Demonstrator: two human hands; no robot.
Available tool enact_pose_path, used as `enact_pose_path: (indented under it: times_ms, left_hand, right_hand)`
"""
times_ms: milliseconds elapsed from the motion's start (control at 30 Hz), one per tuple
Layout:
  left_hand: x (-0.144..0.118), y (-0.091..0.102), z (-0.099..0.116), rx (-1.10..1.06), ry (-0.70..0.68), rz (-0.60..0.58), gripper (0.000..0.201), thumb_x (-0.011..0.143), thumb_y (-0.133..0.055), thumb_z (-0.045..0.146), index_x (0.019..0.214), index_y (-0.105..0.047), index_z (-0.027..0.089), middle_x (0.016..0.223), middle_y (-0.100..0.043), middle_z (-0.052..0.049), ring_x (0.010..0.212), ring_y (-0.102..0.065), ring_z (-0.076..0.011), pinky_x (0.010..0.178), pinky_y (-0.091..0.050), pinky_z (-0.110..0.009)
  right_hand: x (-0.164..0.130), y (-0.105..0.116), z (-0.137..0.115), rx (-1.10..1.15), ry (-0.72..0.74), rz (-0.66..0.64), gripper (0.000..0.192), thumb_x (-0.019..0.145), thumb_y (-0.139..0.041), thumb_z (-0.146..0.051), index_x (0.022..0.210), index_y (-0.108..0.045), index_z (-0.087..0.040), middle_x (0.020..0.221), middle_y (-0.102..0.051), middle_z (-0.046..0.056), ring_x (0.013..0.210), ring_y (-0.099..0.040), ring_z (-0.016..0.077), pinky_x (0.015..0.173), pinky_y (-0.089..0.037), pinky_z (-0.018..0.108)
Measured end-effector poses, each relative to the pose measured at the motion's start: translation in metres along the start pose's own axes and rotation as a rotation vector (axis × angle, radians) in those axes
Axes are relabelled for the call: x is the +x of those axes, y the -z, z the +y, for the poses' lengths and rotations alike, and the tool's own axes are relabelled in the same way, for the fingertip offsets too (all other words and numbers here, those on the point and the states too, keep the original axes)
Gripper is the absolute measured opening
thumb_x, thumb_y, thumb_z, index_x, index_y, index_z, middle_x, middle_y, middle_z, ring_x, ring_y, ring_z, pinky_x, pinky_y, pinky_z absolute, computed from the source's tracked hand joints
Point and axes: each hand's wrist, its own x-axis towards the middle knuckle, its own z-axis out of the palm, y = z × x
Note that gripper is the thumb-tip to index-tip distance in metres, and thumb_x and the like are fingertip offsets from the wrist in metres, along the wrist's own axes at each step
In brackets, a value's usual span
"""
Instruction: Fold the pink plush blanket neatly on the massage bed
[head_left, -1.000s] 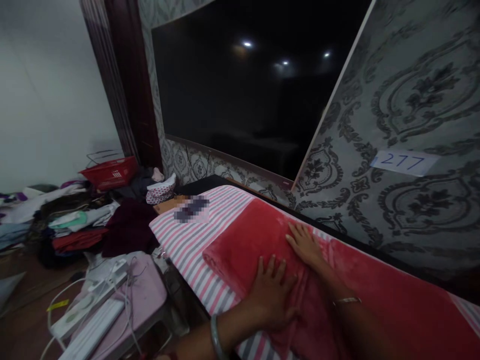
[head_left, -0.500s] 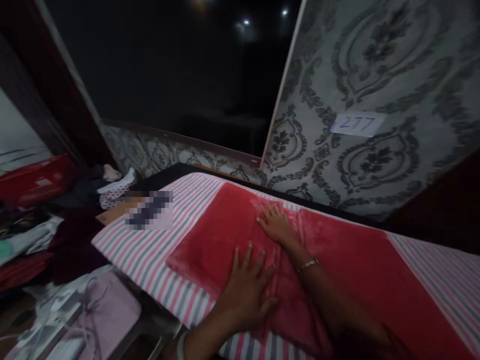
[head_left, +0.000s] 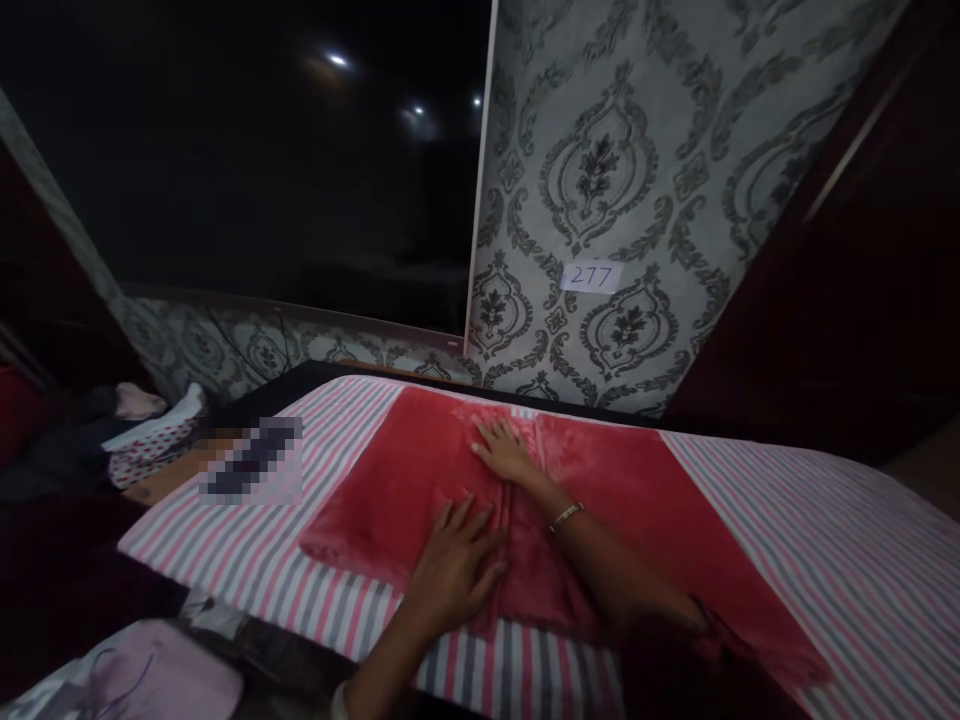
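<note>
A red plush cloth (head_left: pixel 375 480) lies folded on a striped ironing-board-shaped surface (head_left: pixel 795 500), its two parts meeting along a seam near the middle. My left hand (head_left: pixel 454 565) rests on the front part of the cloth, left of that seam, fingers spread and slightly bent. Farther back, my right hand (head_left: pixel 504 452), with a bracelet at the wrist, presses flat beside the seam, its fingers apart. Neither hand grasps anything. The cloth under both palms is hidden.
A pixelated dark object sits at the board's left end. Beyond it are a dotted cloth (head_left: pixel 154 445) and other clothes. A pink item (head_left: pixel 161 670) is low at the left. Behind stand a large dark screen (head_left: pixel 300 180) and a patterned wall with a paper label (head_left: pixel 591 277).
The view has turned to the right and levelled, showing more of the board's right side. Both hands stay on the red cloth; the left hand's fingers look a little more bent.
</note>
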Motion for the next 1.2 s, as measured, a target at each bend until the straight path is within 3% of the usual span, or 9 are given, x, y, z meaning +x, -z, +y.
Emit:
enact_pose_path:
  times_ms: [167,300,467,600,667,800,933,1067,1200]
  left_hand:
    - [0.003,0.000,0.002,-0.125,-0.052,0.082,0.033,0.093,-0.052,0.033,0.118,-0.073,0.029,0.134,-0.066,-0.007,0.131,-0.056,-0.0268,0.115,-0.040,-0.049]
    - [0.000,0.027,-0.009,-0.324,0.008,0.183,0.031,0.092,-0.050,0.035,0.109,-0.074,0.026,0.110,-0.077,-0.005,0.104,-0.071,-0.0214,0.098,-0.054,-0.037]
    - [-0.016,0.094,-0.068,-0.185,0.351,0.535,0.036,0.085,-0.052,0.043,0.107,-0.072,0.023,0.119,-0.074,-0.007,0.117,-0.065,-0.0268,0.109,-0.046,-0.043]
    - [-0.028,0.125,-0.115,-0.298,0.785,0.499,0.043,0.078,-0.063,0.036,0.116,-0.068,0.017,0.117,-0.074,-0.011,0.111,-0.068,-0.0317,0.097,-0.054,-0.045]
    - [-0.031,0.126,-0.124,-0.561,0.899,0.421,0.038,0.080,-0.067,0.033,0.114,-0.068,0.016,0.107,-0.077,-0.010,0.101,-0.073,-0.0283,0.088,-0.059,-0.039]
    - [-0.033,0.122,-0.118,-0.967,0.953,0.338,0.033,0.076,-0.079,0.030,0.104,-0.071,0.015,0.088,-0.079,-0.009,0.087,-0.076,-0.0246,0.080,-0.060,-0.032]
    - [-0.037,0.127,-0.104,-1.145,0.891,0.275,0.062,0.060,-0.091,0.027,0.116,-0.069,0.011,0.096,-0.079,-0.015,0.090,-0.076,-0.0279,0.080,-0.061,-0.032]
    - [-0.047,0.131,-0.101,-1.215,0.887,0.340,0.100,0.056,-0.093,0.020,0.145,-0.049,0.015,0.109,-0.077,-0.014,0.095,-0.075,-0.0252,0.079,-0.060,-0.027]
    - [-0.060,0.121,-0.099,-1.252,0.905,0.475,0.096,0.065,-0.088,0.016,0.150,-0.044,0.018,0.106,-0.077,-0.013,0.089,-0.076,-0.0229,0.077,-0.060,-0.026]
  right_hand:
    - [-0.029,-0.007,0.003,0.008,0.017,0.004,0.069,0.099,-0.031,-0.051,0.161,-0.016,-0.024,0.169,-0.007,0.008,0.155,-0.003,0.0264,0.120,-0.010,0.054]
    - [-0.040,-0.005,0.000,0.031,0.016,0.019,0.067,0.100,-0.032,-0.047,0.161,-0.019,-0.022,0.169,-0.009,0.008,0.155,-0.007,0.0260,0.121,-0.010,0.052]
    - [-0.064,-0.006,-0.016,0.040,0.012,0.088,0.072,0.097,-0.041,-0.053,0.160,-0.022,-0.021,0.169,-0.008,0.012,0.155,0.001,0.0284,0.121,-0.004,0.054]
    - [-0.085,-0.018,-0.022,0.073,0.090,0.033,0.081,0.095,-0.045,-0.059,0.160,-0.019,-0.019,0.169,-0.004,0.014,0.155,0.003,0.0280,0.122,-0.003,0.054]
    - [-0.089,-0.023,-0.021,0.081,0.101,0.036,0.081,0.095,-0.045,-0.058,0.160,-0.019,-0.018,0.168,-0.006,0.014,0.155,0.002,0.0278,0.122,-0.001,0.054]
    - [-0.089,-0.027,-0.019,0.083,0.101,0.066,0.080,0.095,-0.045,-0.057,0.160,-0.019,-0.018,0.168,-0.007,0.014,0.155,0.000,0.0274,0.122,0.000,0.053]
    - [-0.089,-0.029,-0.019,0.086,0.102,0.083,0.079,0.095,-0.045,-0.057,0.160,-0.021,-0.019,0.168,-0.008,0.014,0.155,-0.001,0.0277,0.122,-0.002,0.054]
    - [-0.088,-0.031,-0.018,0.088,0.103,0.087,0.078,0.096,-0.044,-0.056,0.160,-0.022,-0.018,0.168,-0.008,0.014,0.155,-0.001,0.0276,0.122,-0.002,0.054]
    - [-0.086,-0.030,-0.017,0.091,0.099,0.073,0.077,0.096,-0.045,-0.054,0.160,-0.022,-0.018,0.168,-0.008,0.014,0.155,-0.004,0.0288,0.122,-0.003,0.054]
